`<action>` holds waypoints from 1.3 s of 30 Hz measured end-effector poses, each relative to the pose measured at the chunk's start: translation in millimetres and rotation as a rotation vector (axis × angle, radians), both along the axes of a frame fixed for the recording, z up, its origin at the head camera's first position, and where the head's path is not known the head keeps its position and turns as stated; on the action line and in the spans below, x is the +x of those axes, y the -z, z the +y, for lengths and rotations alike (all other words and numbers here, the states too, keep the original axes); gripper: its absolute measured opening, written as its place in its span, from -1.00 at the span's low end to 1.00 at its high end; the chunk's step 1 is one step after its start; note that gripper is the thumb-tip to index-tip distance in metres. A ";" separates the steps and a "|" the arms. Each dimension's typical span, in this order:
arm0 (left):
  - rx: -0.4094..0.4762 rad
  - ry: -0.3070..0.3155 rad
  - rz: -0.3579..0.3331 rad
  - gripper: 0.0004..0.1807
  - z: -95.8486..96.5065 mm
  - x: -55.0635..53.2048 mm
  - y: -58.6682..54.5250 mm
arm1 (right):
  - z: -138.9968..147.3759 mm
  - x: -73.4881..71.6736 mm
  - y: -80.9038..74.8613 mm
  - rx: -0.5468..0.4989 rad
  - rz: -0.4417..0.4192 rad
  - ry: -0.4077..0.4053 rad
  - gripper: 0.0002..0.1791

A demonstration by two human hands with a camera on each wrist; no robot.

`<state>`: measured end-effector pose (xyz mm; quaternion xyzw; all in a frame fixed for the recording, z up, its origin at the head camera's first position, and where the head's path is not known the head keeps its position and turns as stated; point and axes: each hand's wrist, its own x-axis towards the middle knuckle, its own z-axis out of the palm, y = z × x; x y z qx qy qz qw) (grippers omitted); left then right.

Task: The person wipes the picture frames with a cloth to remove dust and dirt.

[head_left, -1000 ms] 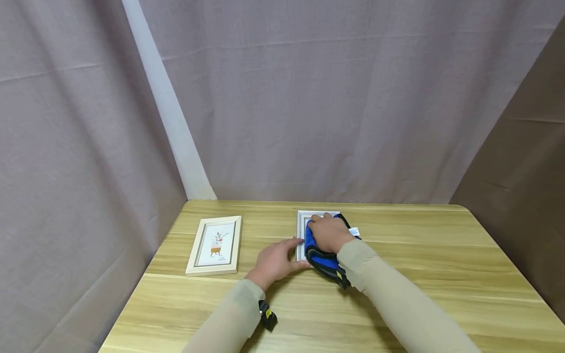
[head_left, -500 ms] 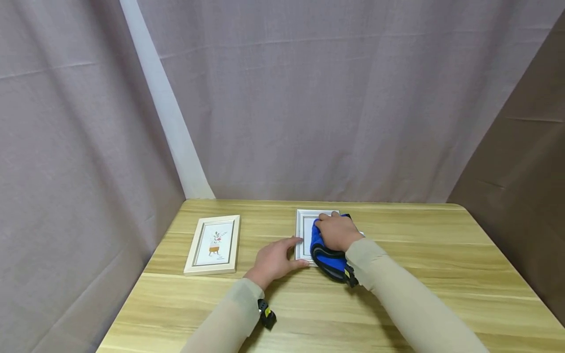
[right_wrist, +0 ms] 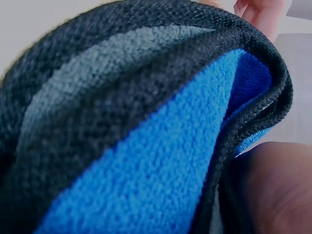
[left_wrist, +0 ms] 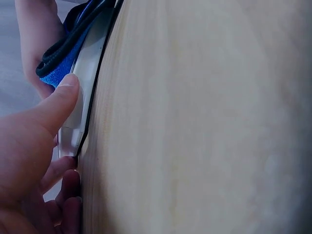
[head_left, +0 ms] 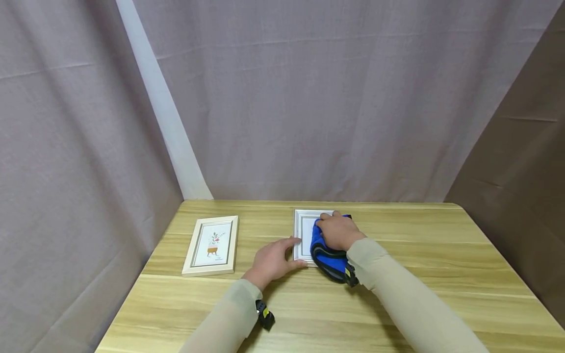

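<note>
A white picture frame (head_left: pixel 304 215) lies flat on the wooden table, its right side covered by a blue cloth (head_left: pixel 319 243) with black and grey edging. My right hand (head_left: pixel 339 232) holds the folded cloth against the frame's face. At the frame's lower left corner, my left hand (head_left: pixel 272 261) grips the border, the thumb along the near edge and a finger on the left side. Seen from the left wrist, the thumb (left_wrist: pixel 61 100) lies against the frame's side (left_wrist: pixel 87 78). Folds of the cloth (right_wrist: pixel 146 156) fill most of the right wrist view.
To the left, a cream picture frame (head_left: pixel 190 255) with a plant-pot drawing lies face up on the wooden table (head_left: pixel 309 314). Grey curtains (head_left: pixel 282 108) hang behind the table and at its left. Black camera straps (head_left: pixel 265 315) sit at the wrists.
My right hand and the cloth have slid rightward over the white frame, uncovering more of its left part; they barely move in the last half second. My left hand stays at the corner.
</note>
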<state>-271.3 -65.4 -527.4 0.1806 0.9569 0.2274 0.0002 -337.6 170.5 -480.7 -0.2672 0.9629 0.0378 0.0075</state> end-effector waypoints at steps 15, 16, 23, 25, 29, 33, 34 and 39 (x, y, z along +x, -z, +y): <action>0.007 -0.005 -0.003 -0.16 1.6 1.4 -1.4 | 5.4 7.8 0.6 -0.078 -0.018 -0.058 -0.59; 0.009 -0.006 -0.001 -0.17 1.5 1.4 -1.3 | 5.2 8.2 0.6 -0.077 -0.019 -0.062 -0.59; 0.014 -0.007 -0.002 -0.17 0.7 1.4 -0.1 | 5.0 11.5 4.4 -0.059 -0.013 -0.083 -0.58; 0.018 -0.006 0.001 -0.17 0.6 1.6 -0.5 | 5.5 13.1 4.8 -0.058 0.007 -0.098 -0.60; 0.023 -0.004 0.008 -0.16 1.2 1.5 -1.3 | 5.7 18.0 4.0 -0.056 0.038 -0.124 -0.64; 0.020 -0.001 0.008 -0.16 1.7 1.8 -2.1 | 7.0 22.5 4.8 -0.058 0.031 -0.117 -0.63; 0.019 -0.001 0.007 -0.15 1.8 1.8 -1.9 | 7.2 23.5 4.8 -0.061 0.027 -0.115 -0.62; 0.012 0.003 0.003 -0.15 2.2 2.7 -1.7 | 7.3 27.9 4.6 -0.071 0.017 -0.112 -0.61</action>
